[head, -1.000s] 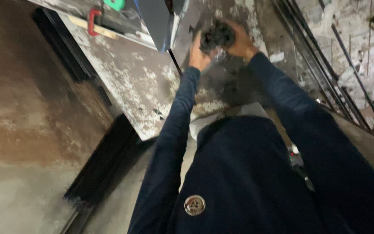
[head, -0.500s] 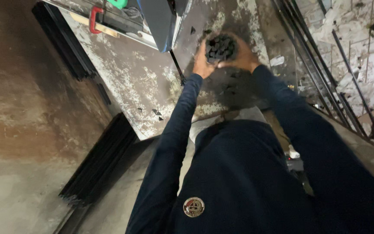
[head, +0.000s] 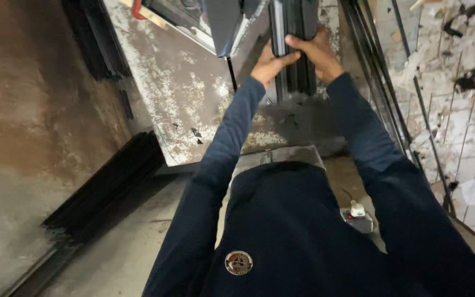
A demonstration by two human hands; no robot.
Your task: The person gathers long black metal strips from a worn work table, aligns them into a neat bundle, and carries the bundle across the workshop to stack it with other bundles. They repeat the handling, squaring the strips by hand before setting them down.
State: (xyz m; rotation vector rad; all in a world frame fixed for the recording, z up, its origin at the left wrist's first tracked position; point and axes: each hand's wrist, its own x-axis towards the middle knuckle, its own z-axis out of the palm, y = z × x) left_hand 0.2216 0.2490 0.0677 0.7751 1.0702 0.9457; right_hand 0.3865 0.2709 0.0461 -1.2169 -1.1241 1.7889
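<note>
A worker in a navy sweater grips a bundle of black metal bars (head: 295,49) with both hands, left hand (head: 269,63) and right hand (head: 319,54) wrapped tight around it. The bundle lies lengthwise on a worn, paint-flecked workbench (head: 177,93), beside a grey metal box (head: 224,25).

Metal workshop perhaps, scarred steel bench (head: 171,93) (stacked black bars (head: 105,187))

Bundle of bars (head: 294,38) showing black. Bench (head: 177,93) showing grey with white, worn speckling. Sleeves (head: 221,159) reading dark navy; round badge (head: 238,262) showing red and silver. Clamp (head: 137,7) showing red. Floor (head: 23,137) appearing brown-grey, stained.
</note>
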